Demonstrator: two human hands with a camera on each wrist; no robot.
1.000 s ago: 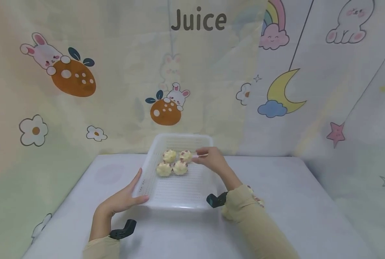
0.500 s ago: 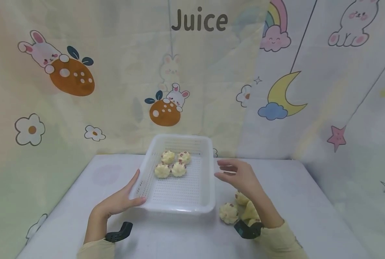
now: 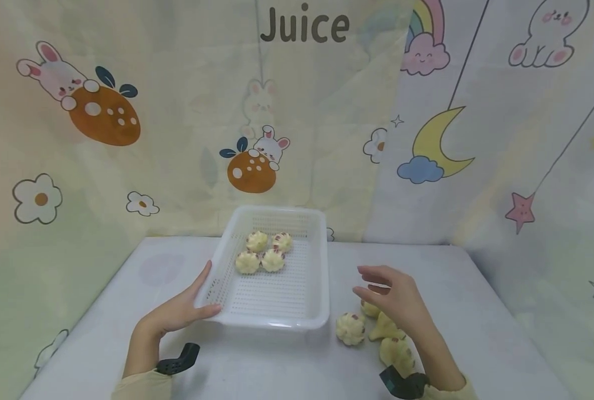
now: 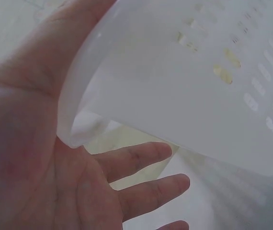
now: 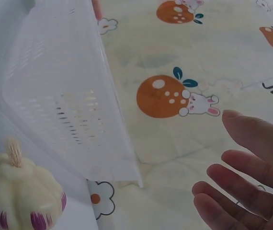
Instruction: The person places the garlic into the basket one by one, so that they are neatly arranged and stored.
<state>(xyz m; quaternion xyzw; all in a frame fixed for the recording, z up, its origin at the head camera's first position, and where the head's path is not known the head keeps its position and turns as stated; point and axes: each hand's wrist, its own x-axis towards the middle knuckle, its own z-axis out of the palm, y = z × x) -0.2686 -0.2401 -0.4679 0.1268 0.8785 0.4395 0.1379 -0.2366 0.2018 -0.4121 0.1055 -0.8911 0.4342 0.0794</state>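
Observation:
A white perforated plastic basket [image 3: 271,300] is in the middle of the head view, with several pale garlic bulbs [image 3: 273,260] with purple streaks grouped toward its back left. My left hand [image 3: 176,312] holds the basket's front left corner, the thumb over the rim; in the left wrist view the other fingers [image 4: 146,194] spread below the rim. To the right of the basket, my right hand [image 3: 397,294] hovers with relaxed fingers and nothing in them. Beneath and beside it lie several more garlic bulbs [image 3: 350,329], partly hidden by the hand and wrist camera.
A white table [image 3: 256,366] carries everything. Behind it hangs a printed cloth [image 3: 317,150] with rabbits, fruit and the word Juice. Black wrist cameras [image 3: 179,359] sit on both wrists.
My right hand has moved out of the basket, right and back toward me, over the loose garlic bulbs. The left hand keeps its hold on the basket.

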